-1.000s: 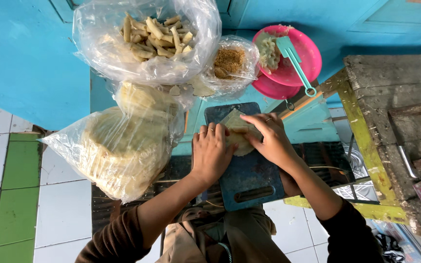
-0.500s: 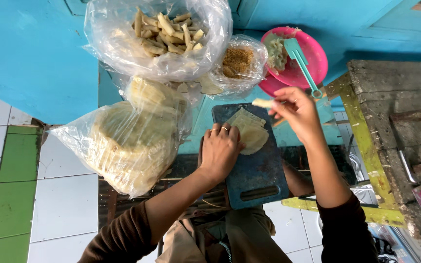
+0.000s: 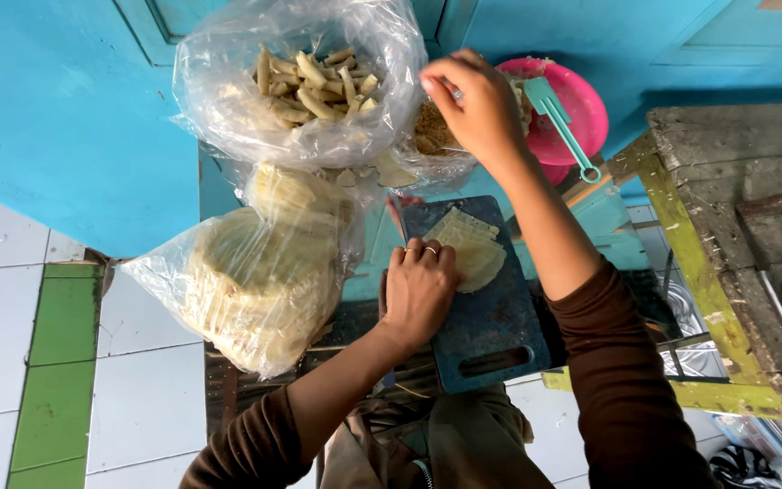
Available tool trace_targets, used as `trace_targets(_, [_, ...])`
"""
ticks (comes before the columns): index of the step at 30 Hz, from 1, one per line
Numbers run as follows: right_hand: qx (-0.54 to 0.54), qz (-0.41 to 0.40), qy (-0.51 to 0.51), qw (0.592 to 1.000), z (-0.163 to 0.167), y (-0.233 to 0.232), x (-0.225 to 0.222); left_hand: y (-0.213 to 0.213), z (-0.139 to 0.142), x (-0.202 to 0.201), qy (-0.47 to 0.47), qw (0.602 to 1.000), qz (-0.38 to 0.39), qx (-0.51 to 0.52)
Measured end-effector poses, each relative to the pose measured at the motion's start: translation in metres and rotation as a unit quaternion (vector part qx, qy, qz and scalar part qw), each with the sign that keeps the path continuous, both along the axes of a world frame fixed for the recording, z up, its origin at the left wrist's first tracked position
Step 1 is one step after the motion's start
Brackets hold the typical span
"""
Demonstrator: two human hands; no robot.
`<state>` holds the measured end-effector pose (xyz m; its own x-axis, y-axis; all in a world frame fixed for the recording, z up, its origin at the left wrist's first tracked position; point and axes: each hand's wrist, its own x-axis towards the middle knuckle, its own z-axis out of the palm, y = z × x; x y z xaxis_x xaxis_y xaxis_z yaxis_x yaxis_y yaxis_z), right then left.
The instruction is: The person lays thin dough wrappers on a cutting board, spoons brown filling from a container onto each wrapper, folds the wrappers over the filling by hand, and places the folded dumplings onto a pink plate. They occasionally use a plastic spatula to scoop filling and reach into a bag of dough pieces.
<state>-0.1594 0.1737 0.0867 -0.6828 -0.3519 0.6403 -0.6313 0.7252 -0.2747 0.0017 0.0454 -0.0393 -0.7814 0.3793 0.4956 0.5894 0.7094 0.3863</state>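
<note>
My left hand (image 3: 420, 292) rests on a dark blue cutting board (image 3: 491, 330), its bent fingers pressing the edge of a small stack of thin pale wrappers (image 3: 474, 254). My right hand (image 3: 472, 107) is raised at the far side, between a clear bag of pale rolled sticks (image 3: 314, 77) and a smaller bag of brown filling (image 3: 429, 136). Its fingers are curled and seen from the back, so what they hold is hidden.
A big clear bag of round pale wrappers (image 3: 255, 285) lies left of the board. A pink bowl (image 3: 576, 109) with a teal utensil (image 3: 561, 122) stands at the back right. A worn wooden bench (image 3: 735, 208) is to the right, a turquoise wall behind, tiled floor on the left.
My right hand lifted a rolled stick off the board and carried it up and left to the bag of sticks. My left hand stayed on the wrappers.
</note>
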Motion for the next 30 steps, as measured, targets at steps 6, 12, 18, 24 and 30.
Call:
trace_targets(6, [0.098,-0.101,-0.159,0.977,-0.026,0.044,0.013,0.002,0.002,0.004,-0.008,0.998,-0.016,-0.053])
trace_targets(12, [0.012,-0.047,-0.223,0.974,-0.029,0.050,0.016,0.003,0.001,0.004,-0.040,0.997,0.011,-0.063])
trace_targets(18, [-0.053,-0.031,-0.228,0.972,-0.029,0.034,0.017,0.001,0.000,0.005,-0.049,0.997,-0.002,-0.060])
trace_targets(24, [-0.138,-0.068,-0.229,0.961,-0.029,0.037,0.018,-0.001,0.000,0.006,-0.015,0.999,-0.026,-0.020])
trace_targets(30, [-0.208,-0.036,-0.239,0.948,-0.030,0.057,0.024,-0.002,0.006,0.007,-0.042,0.998,-0.039,0.024])
